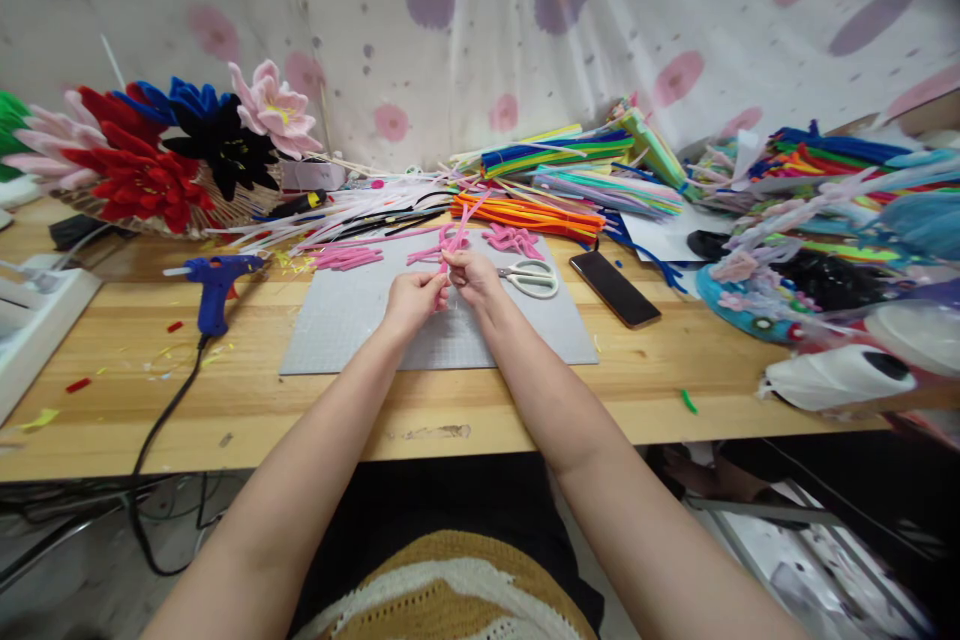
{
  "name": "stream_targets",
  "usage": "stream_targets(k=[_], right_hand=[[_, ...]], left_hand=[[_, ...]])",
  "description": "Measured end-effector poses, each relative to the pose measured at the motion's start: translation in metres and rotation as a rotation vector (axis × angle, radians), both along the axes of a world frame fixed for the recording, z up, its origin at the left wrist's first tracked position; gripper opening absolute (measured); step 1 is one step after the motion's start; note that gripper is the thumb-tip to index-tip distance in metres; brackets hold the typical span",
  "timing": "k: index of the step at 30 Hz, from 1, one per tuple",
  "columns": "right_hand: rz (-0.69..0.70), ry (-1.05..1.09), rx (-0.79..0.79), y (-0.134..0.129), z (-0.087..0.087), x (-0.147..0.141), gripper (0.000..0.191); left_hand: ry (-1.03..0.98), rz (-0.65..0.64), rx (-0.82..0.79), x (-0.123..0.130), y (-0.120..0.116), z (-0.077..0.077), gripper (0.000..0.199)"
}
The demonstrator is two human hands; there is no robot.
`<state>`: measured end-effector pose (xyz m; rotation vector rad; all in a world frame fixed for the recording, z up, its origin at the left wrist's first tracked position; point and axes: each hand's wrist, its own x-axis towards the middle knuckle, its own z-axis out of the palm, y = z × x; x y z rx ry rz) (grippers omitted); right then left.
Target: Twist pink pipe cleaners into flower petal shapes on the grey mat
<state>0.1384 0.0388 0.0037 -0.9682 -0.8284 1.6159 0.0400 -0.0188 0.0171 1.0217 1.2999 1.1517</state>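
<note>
My left hand and my right hand meet over the grey cutting mat. Both are closed on pink pipe cleaners, whose ends stick up above the fingers. Where one hand's grip ends and the other's begins is too small to make out. Just right of my right hand lies a pair of scissors with pale handles. A bent pink pipe-cleaner piece rests behind the scissors, and a small bundle of cut pink pipe cleaners is at the mat's back left.
A blue glue gun stands left of the mat, its cord running off the front edge. A phone lies to the right. Bundled pipe cleaners line the back, with fuzzy flowers at back left and a white roll at right.
</note>
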Motion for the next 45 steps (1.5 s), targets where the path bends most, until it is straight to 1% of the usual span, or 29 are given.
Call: stream_targets(k=[2,4,6,8,10,15,18,20,23,25,27,30,32,35,37,39,41,43,45], right_hand=[[0.021,-0.021,0.021,-0.001,-0.001,0.0,0.022],[0.049,-0.025,0.032,-0.001,-0.002,0.0,0.022],[0.094,-0.02,0.033,-0.001,-0.002,0.002,0.024],[0.143,-0.016,0.038,-0.001,-0.002,0.002,0.028],[0.194,-0.01,0.049,-0.002,-0.003,0.002,0.031],[0.294,0.021,0.03,-0.003,-0.004,0.0,0.029],[0.328,0.011,0.036,-0.005,-0.002,0.001,0.026],[0.321,-0.008,0.055,-0.005,-0.001,0.002,0.024],[0.239,-0.03,0.075,-0.005,-0.001,0.002,0.026],[0.208,-0.027,0.064,-0.006,-0.002,0.001,0.029],[0.207,-0.008,0.049,-0.006,-0.003,-0.001,0.031],[0.205,0.034,0.03,-0.007,-0.004,-0.005,0.03],[0.179,0.065,-0.014,-0.007,-0.005,-0.008,0.029],[0.154,0.137,-0.103,-0.01,-0.005,-0.012,0.027],[0.166,0.186,-0.114,-0.011,-0.004,-0.012,0.023],[0.198,0.192,-0.067,-0.013,-0.004,-0.01,0.02],[0.268,0.138,0.026,-0.015,-0.003,-0.006,0.022],[0.355,0.034,0.152,-0.015,-0.002,-0.001,0.026],[0.41,-0.107,0.297,-0.013,0.0,0.003,0.027]], left_hand=[[-0.007,-0.013,-0.03,-0.005,-0.003,0.003,0.014],[-0.031,-0.07,-0.064,-0.012,-0.005,0.005,0.013],[-0.054,-0.147,-0.089,-0.02,-0.002,0.006,0.021],[-0.072,-0.192,-0.121,-0.026,0.003,0.006,0.03],[-0.112,-0.197,-0.151,-0.028,0.009,0.005,0.03],[-0.326,-0.157,-0.196,-0.019,0.016,0.003,0.007],[-0.333,-0.113,-0.213,-0.017,0.014,0.003,0.004],[-0.272,-0.087,-0.183,-0.018,0.013,0.003,0.009],[-0.172,-0.069,-0.118,-0.021,0.012,0.001,0.017],[-0.144,-0.063,-0.092,-0.022,0.01,0.0,0.019],[-0.145,-0.051,-0.074,-0.02,0.008,-0.001,0.021],[-0.178,-0.024,-0.069,-0.018,0.007,-0.004,0.02],[-0.222,-0.013,-0.087,-0.017,0.008,-0.006,0.017],[-0.32,-0.017,-0.145,-0.018,0.009,-0.005,0.014],[-0.414,-0.032,-0.215,-0.02,0.009,-0.002,0.014],[-0.515,-0.05,-0.299,-0.024,0.009,0.001,0.014],[-0.591,-0.075,-0.366,-0.029,0.008,0.005,0.014],[-0.634,-0.105,-0.401,-0.033,0.007,0.009,0.015],[-0.667,-0.136,-0.415,-0.037,0.006,0.012,0.017]])
